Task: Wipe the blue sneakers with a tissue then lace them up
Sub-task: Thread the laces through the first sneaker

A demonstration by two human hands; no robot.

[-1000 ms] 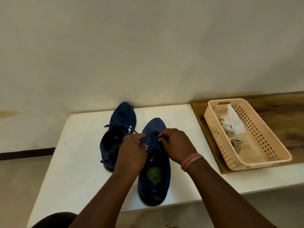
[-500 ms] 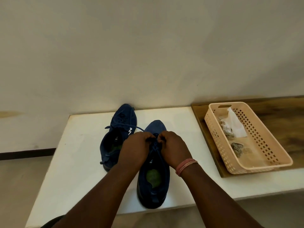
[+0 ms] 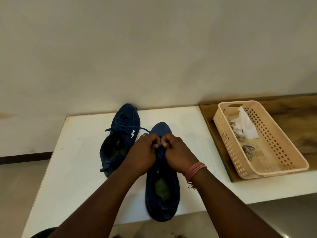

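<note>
Two dark blue sneakers stand on a white table (image 3: 73,169), toes toward the wall. The left sneaker (image 3: 120,138) lies farther back with a loose lace end trailing right. The right sneaker (image 3: 163,191) sits nearer, its heel at the table's front edge. My left hand (image 3: 144,153) and my right hand (image 3: 178,152) meet over the right sneaker's tongue, each pinching the blue lace (image 3: 160,149) between curled fingers. The eyelets under my hands are hidden. A white tissue (image 3: 245,124) lies in the basket.
A peach plastic basket (image 3: 283,169) sits on a wooden board (image 3: 291,121) at the right, holding the tissue and some crumpled soiled wads (image 3: 248,150). A plain wall rises directly behind the table. Floor shows to the left and below the front edge.
My hands have drawn closer together over the right sneaker's laces, knuckles now nearly touching. The sneakers and the basket have stayed in place.
</note>
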